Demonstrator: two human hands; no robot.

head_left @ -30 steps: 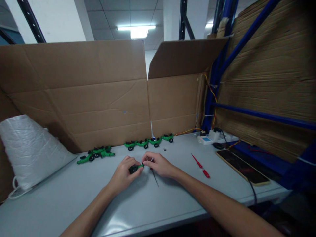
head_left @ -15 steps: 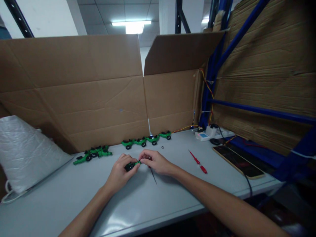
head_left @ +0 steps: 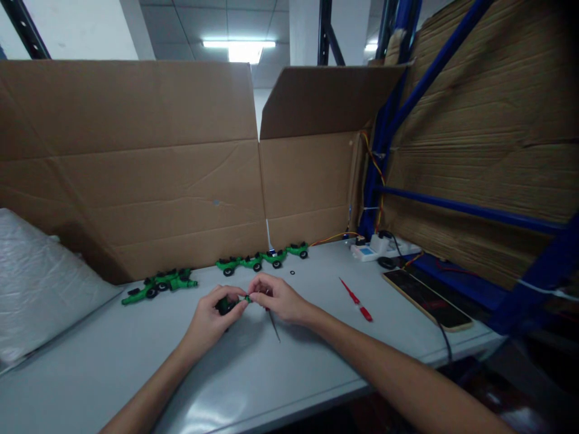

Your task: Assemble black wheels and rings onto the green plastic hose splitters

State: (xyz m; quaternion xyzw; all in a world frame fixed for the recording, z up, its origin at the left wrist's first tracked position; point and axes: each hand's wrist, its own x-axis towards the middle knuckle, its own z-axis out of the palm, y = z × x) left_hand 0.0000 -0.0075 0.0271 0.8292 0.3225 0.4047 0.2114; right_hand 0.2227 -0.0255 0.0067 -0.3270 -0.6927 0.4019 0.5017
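1. The left hand (head_left: 212, 313) has its thumb and fingers clamped around a small green and black toy piece (head_left: 225, 306), held just above the desk, nearer the front edge than the rows along the back
2. The right hand (head_left: 280, 298) meets it from the other side, thumb and forefinger together at the piece's narrow green end; the exact contact is too small to make out
3. Out from under the right hand sticks a thin pointed tool (head_left: 274, 327), its dark shaft slanting toward the desk's front edge; I cannot tell how the hidden fingers grip it
4. Beyond the fingertips, a small black ring (head_left: 292, 272) lies flat, toward the back edge
5. Along that back edge stands a row of four green wheeled toys (head_left: 274, 260)
6. Left of this row, near the back edge too, lies a cluster of green toy parts (head_left: 167, 280), also with black wheels
7. To the right of the hands, a red screwdriver (head_left: 364, 312) points its tip at the back edge
8. By the desk's right edge lies a phone (head_left: 427, 299), a cable running over it, with a white power strip (head_left: 364, 252) at the back right corner
9. A white bag (head_left: 49, 292) fills the back left of the desk (head_left: 104, 361), and cardboard (head_left: 145, 181) rises behind the back edge
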